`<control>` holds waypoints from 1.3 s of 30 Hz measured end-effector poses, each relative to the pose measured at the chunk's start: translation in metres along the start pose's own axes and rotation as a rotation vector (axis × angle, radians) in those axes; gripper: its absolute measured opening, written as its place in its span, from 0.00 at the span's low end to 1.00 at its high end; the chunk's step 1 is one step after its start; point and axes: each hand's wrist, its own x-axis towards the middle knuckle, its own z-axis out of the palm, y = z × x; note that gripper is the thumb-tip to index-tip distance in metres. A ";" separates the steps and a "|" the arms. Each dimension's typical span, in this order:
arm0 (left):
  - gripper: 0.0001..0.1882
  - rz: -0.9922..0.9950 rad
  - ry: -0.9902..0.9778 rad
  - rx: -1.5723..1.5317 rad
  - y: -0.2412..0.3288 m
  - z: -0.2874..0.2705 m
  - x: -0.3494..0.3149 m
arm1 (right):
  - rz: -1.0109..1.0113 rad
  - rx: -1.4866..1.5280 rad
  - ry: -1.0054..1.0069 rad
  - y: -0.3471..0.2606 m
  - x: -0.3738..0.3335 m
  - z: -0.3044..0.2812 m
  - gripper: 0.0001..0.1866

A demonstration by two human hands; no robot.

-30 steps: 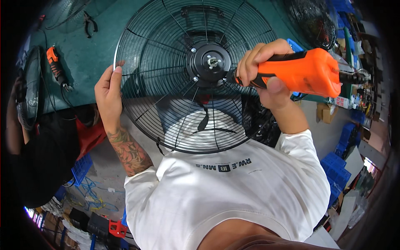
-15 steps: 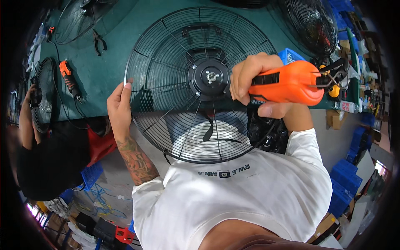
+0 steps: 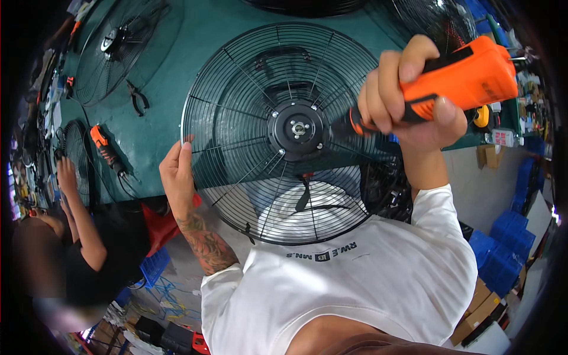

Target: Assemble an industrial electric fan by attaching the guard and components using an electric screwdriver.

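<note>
A round black wire fan guard (image 3: pixel 231 121) overhangs the front edge of the green table, with a black motor hub (image 3: pixel 283 142) at its centre. Several silver screw heads sit around the hub. My left hand (image 3: pixel 178 168) pinches the guard's left rim between thumb and fingers. Wrapped in my right hand (image 3: pixel 390 94) is an orange and black power screwdriver (image 3: pixel 467 77), raised above the guard's right side. Its dark nose points left toward the hub and appears apart from it; the bit is hard to make out.
On the green table (image 3: pixel 165 106) at left lie pliers (image 3: pixel 137 98) and another orange-black power tool (image 3: pixel 105 148) with a cord. Other fan guards (image 3: pixel 118 53) stand at the back. At far left a co-worker's arm (image 3: pixel 80 207) reaches toward a fan. Blue crates (image 3: pixel 503 248) are stacked at right.
My right hand has lifted the power screwdriver up and to the right, away from the hub, uncovering a screw head at the hub's lower right. My left hand keeps its hold. The view has shifted slightly.
</note>
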 end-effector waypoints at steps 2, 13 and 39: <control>0.16 0.015 -0.022 -0.007 0.000 0.002 0.003 | -0.065 -0.186 0.088 -0.002 0.003 -0.009 0.22; 0.16 -0.065 -0.032 -0.160 -0.003 0.008 0.006 | 0.007 -0.319 0.332 0.040 0.014 -0.006 0.10; 0.17 -0.013 0.002 -0.073 0.001 0.015 0.004 | -0.021 -0.422 -0.002 0.061 0.018 -0.008 0.17</control>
